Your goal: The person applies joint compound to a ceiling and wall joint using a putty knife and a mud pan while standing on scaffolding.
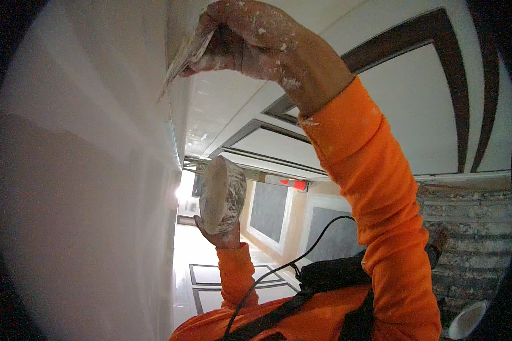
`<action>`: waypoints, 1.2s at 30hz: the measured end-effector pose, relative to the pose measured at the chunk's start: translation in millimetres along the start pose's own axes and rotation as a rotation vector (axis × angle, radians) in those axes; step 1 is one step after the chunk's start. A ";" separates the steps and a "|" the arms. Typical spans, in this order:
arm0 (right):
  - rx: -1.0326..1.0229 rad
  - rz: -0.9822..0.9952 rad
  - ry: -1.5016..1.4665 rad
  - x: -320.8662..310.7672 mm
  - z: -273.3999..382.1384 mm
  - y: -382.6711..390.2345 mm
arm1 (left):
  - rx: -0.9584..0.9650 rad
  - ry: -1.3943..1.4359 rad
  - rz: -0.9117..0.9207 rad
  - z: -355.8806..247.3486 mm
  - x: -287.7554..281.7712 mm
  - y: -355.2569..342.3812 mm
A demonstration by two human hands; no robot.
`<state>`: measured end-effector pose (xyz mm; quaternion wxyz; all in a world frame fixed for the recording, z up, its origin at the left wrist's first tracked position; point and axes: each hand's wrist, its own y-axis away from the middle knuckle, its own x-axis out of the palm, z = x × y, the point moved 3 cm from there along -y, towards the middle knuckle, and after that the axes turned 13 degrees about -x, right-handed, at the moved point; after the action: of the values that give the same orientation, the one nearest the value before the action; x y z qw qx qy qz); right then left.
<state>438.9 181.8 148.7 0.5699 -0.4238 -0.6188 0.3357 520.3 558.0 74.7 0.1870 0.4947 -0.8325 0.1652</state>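
Filling step: right hand [256,37] at twelve o'clock grips putty knife [185,57] against wall [79,170]; left hand [224,236] clasps plaster hawk [222,196]; next, probably a steady stroke.

No packages, labels, signs or screens show anywhere in the frame; nothing printed or boxed appears on the white wall at left, the panelled ceiling above, or the corridor beyond.

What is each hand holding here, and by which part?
The right hand grips a putty knife by its handle end, blade against the white wall. The left hand holds a round plaster-caked pan from underneath, at its lower edge.
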 end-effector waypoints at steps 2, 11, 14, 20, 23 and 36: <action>0.080 0.049 -0.149 -2.6 27.4 -17.5 | -0.008 -0.007 0.010 1.0 14.3 4.8; 0.352 -0.422 -0.425 -11.7 185.3 -50.5 | -0.124 -0.008 0.193 10.0 56.8 -0.6; -0.019 -0.055 -0.068 -8.6 179.6 -53.2 | -0.105 -0.044 0.178 0.5 36.1 -3.9; -0.022 -0.201 0.625 -6.3 268.4 -64.0 | -0.172 0.007 0.325 6.9 70.3 1.5; 0.063 -0.448 0.738 0.3 303.3 -62.4 | 0.009 -0.297 0.249 -8.0 33.1 -16.0; -0.401 -0.547 0.889 115.4 218.3 5.0 | -0.057 0.059 0.267 44.4 93.6 9.1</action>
<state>224.5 303.3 165.4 0.7505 -0.4487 -0.4579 -0.1600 464.4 470.4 79.4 0.2016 0.3690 -0.8894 0.1795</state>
